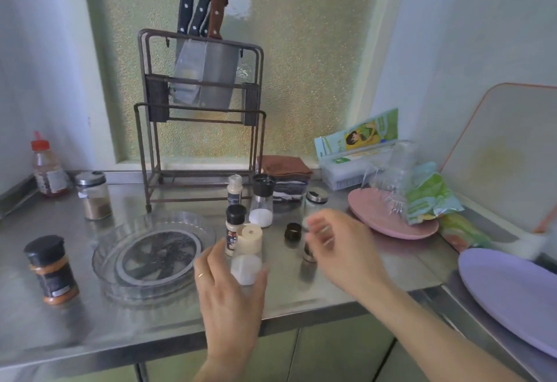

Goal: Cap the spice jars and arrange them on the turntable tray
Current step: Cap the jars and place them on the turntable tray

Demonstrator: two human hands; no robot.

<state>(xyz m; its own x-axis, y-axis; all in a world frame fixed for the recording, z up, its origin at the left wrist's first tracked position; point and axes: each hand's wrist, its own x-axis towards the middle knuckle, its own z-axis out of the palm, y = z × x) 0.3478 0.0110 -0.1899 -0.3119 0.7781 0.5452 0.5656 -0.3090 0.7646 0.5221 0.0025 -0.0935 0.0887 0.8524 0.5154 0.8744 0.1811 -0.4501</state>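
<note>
**Left hand on the cream-capped jar, tray bare**

On the steel counter [301,297] the left hand [232,294] wraps around the lower part of a clear jar with a cream cap [247,253], thumb on one side and fingers on the other, gripping the glass where the white powder sits. The jar stands upright just right of the glass turntable tray [153,253], which carries nothing.

The right hand [334,243] hovers over a small dark jar [309,250] that is mostly hidden beneath it. Its fingers are curled and pinched near something small and pale at the tips, but the blur is heavy — I cannot tell what is held, or whether the fingers close fully. A loose black cap [293,231] lies on the counter just left of that hand.

Behind the held jar stand a slim black-capped bottle [234,229], touching or nearly touching the cream cap, a second slim bottle with a pale top [234,190], and a grinder with a black head [262,200] holding white grains. A short jar with a metal lid [316,197] sits further right, near a pink plate [388,221].

Left of the tray, well apart from it — a black-capped jar of orange spice [52,270] at the front, a metal-lidded jar of brown powder [93,194] behind, and a red-capped bottle [48,167] at the back corner. A knife rack [200,110] stands at the rear.
</note>
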